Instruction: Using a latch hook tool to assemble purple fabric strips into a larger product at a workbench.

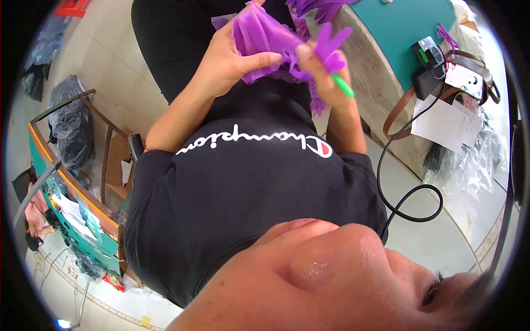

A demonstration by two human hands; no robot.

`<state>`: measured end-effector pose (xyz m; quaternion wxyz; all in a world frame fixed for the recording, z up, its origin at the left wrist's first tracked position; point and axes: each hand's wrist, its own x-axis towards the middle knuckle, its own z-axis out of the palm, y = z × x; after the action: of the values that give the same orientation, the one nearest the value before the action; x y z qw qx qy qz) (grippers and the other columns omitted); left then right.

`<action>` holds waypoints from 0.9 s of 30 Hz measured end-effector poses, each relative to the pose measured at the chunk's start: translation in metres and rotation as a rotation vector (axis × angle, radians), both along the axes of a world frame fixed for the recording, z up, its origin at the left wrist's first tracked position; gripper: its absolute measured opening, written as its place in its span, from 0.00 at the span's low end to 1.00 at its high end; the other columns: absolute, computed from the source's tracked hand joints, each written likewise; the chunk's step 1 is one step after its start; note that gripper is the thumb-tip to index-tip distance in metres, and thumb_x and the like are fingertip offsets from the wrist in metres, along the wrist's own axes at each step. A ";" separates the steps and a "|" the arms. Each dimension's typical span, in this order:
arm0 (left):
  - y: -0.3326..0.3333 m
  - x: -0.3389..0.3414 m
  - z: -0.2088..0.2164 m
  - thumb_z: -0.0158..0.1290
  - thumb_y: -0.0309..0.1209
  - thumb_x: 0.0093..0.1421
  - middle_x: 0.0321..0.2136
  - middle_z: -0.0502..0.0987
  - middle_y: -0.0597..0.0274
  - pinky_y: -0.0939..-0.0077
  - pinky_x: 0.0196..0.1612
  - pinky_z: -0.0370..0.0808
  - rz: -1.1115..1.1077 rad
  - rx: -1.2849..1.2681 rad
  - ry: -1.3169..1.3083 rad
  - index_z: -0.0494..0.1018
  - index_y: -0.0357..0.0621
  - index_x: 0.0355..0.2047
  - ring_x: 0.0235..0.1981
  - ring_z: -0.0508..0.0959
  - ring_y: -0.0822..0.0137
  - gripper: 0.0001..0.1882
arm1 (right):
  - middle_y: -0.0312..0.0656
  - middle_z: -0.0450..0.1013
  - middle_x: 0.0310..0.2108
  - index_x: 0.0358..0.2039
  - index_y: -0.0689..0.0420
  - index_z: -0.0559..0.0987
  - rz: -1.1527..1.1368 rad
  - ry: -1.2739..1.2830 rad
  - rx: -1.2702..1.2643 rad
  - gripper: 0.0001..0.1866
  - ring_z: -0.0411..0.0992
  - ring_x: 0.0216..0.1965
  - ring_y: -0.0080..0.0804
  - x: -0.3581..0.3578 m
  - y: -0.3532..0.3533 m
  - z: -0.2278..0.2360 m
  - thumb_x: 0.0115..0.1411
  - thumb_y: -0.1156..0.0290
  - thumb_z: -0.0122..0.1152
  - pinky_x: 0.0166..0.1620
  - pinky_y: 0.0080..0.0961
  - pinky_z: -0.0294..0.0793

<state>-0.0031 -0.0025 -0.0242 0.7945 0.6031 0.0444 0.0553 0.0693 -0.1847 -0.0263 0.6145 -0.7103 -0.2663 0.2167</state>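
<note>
Sheer purple fabric (259, 41) is bunched in front of my chest. My left hand (229, 55) is closed on it, thumb lying across its lower edge. At the right end of the cloth, my right hand (328, 74) is closed, with the thumb at the gathered edge. A bright purple piece with finger-like strips (330, 45) sticks up from that hand. A slim green stick-like thing (343, 86) pokes out below it; its kind I cannot make out. Ruffled purple trim (317, 105) hangs under the right hand. My right fingertips are partly hidden.
More purple strips (323, 8) lie at the edge of a green-topped table (386, 33) on the right. A brown-strapped bag (398, 118), white paper (444, 124), a phone (464, 80) and a black cable (381, 171) are beyond. At left stand a green-and-wood frame (74, 185) and a bagged dark bundle (72, 121).
</note>
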 end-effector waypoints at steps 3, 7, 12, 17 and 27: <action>0.006 0.004 0.014 0.66 0.26 0.43 0.39 0.76 0.58 0.76 0.46 0.72 -0.253 -0.244 0.196 0.65 0.37 0.52 0.41 0.76 0.69 0.34 | 0.33 0.62 0.16 0.20 0.58 0.70 -0.259 -0.096 0.214 0.18 0.59 0.20 0.21 0.049 -0.025 -0.032 0.62 0.59 0.47 0.24 0.20 0.54; 0.019 -0.001 0.011 0.67 0.27 0.42 0.39 0.75 0.59 0.76 0.46 0.71 -0.754 -0.433 0.287 0.69 0.37 0.47 0.41 0.75 0.68 0.31 | 0.32 0.57 0.14 0.18 0.54 0.66 -0.205 0.426 0.513 0.17 0.55 0.17 0.22 0.119 -0.060 -0.029 0.63 0.61 0.45 0.22 0.20 0.51; 0.011 0.002 0.004 0.60 0.28 0.53 0.33 0.77 0.62 0.77 0.42 0.73 -0.243 -0.349 0.249 0.74 0.37 0.39 0.36 0.77 0.70 0.14 | 0.32 0.55 0.12 0.15 0.54 0.63 -0.199 0.653 0.362 0.15 0.54 0.12 0.24 0.074 -0.048 0.007 0.56 0.65 0.49 0.17 0.23 0.49; -0.005 0.009 -0.004 0.59 0.25 0.54 0.28 0.78 0.60 0.78 0.35 0.75 0.045 -0.361 0.197 0.74 0.36 0.34 0.30 0.78 0.71 0.08 | 0.40 0.59 0.12 0.13 0.62 0.62 0.433 -0.039 0.137 0.17 0.57 0.13 0.34 0.019 -0.025 0.020 0.52 0.66 0.53 0.19 0.30 0.53; -0.018 0.008 0.001 0.59 0.27 0.55 0.21 0.77 0.61 0.82 0.29 0.73 0.205 -0.114 0.104 0.74 0.36 0.28 0.22 0.77 0.74 0.07 | 0.43 0.66 0.18 0.25 0.60 0.72 0.304 -0.632 0.033 0.10 0.67 0.20 0.44 -0.001 0.003 0.004 0.44 0.70 0.63 0.23 0.32 0.66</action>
<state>0.0047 -0.0202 -0.0232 0.8143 0.5513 0.1501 0.1022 0.0688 -0.1812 -0.0222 0.4739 -0.6846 -0.5494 0.0708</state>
